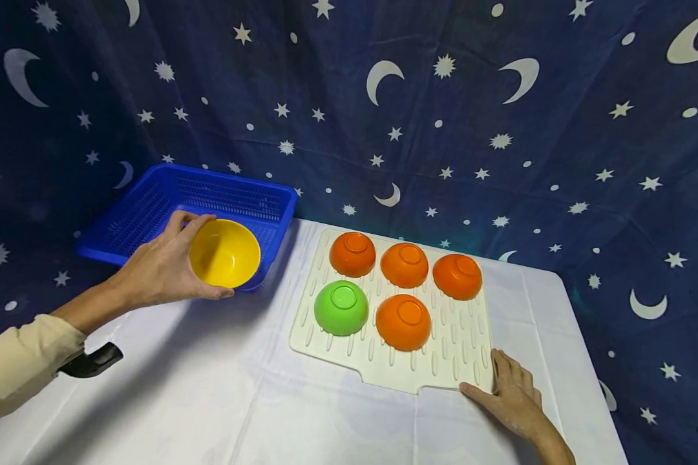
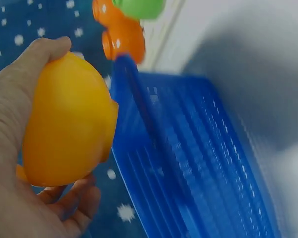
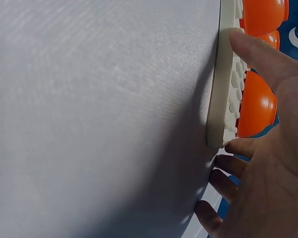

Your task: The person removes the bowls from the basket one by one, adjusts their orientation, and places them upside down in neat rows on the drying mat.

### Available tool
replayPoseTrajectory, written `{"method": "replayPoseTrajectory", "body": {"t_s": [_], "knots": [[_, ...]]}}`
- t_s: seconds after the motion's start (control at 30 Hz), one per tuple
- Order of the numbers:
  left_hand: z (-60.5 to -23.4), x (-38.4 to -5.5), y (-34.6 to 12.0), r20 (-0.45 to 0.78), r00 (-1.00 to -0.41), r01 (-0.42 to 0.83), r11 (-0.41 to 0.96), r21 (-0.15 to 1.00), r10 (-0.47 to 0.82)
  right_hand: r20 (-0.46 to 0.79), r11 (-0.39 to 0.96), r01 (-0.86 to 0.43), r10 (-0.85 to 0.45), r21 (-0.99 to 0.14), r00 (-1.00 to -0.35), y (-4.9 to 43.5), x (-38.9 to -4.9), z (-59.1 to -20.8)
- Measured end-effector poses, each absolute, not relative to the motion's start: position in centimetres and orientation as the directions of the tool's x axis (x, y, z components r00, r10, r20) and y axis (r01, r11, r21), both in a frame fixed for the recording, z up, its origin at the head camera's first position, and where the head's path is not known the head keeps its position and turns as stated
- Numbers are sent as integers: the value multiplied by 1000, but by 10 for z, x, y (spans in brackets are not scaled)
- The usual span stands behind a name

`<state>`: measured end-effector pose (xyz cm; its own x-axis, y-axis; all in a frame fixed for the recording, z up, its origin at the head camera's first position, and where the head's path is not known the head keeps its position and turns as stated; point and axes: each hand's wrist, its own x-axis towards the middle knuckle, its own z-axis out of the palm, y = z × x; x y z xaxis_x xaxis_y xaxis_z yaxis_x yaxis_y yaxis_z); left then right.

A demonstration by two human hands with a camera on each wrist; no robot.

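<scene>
My left hand [image 1: 165, 258] grips a yellow bowl [image 1: 225, 253] by its side, thumb and fingers spread across it. The bowl overlaps the front of the blue basket [image 1: 279, 242] in the head view, its hollow facing the camera. In the left wrist view the orange-yellow outside of the bowl [image 2: 69, 119] shows. My right hand [image 1: 514, 397] rests at the near right corner of a cream drying mat [image 1: 337, 358], thumb on the front edge and index finger along the right edge. Upside down on the mat sit a green bowl [image 1: 341, 308] and several orange bowls [image 1: 403, 322].
A white cloth covers the table [image 1: 302, 420]. Behind it hangs a dark blue curtain [image 1: 337, 77] with moons and stars. The basket stands at the back left, left of the mat. A black strap end [image 1: 95, 361] sticks out from the left sleeve [image 1: 29, 365].
</scene>
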<state>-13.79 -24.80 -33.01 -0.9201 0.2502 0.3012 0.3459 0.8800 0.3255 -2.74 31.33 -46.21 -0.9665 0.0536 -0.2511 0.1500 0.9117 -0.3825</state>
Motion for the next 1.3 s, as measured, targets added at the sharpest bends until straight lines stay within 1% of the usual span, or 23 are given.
{"method": "replayPoseTrajectory", "body": {"t_s": [0.17,0.33,0.47,0.6,0.83,1.07,1.17,1.3], "knots": [[-330,-112,-229,312,-911,374,855,359,268,-245,910,157,64,-383,-967,311,-28,-462],[-341,-85,-207,252,-932,350,829,435,262,-240,899,165,69,-405,-968,311,-27,-464],[-357,-65,-193,186,-950,313,802,509,253,-207,888,141,54,-437,-977,311,-25,-466],[-374,-50,-184,147,-957,288,777,560,249,-180,891,134,59,-435,-982,311,-22,-469],[-390,-40,-175,131,-959,279,757,591,252,-173,891,134,64,-434,-983,309,-19,-469],[-401,-36,-160,145,-956,287,708,646,255,-153,882,129,66,-454,-986,304,-13,-468],[-405,-34,-152,146,-960,275,696,664,240,-86,879,112,81,-464,-993,296,-10,-469],[-409,-33,-142,147,-963,263,665,699,226,47,886,52,83,-460,-995,277,-4,-468]]}}
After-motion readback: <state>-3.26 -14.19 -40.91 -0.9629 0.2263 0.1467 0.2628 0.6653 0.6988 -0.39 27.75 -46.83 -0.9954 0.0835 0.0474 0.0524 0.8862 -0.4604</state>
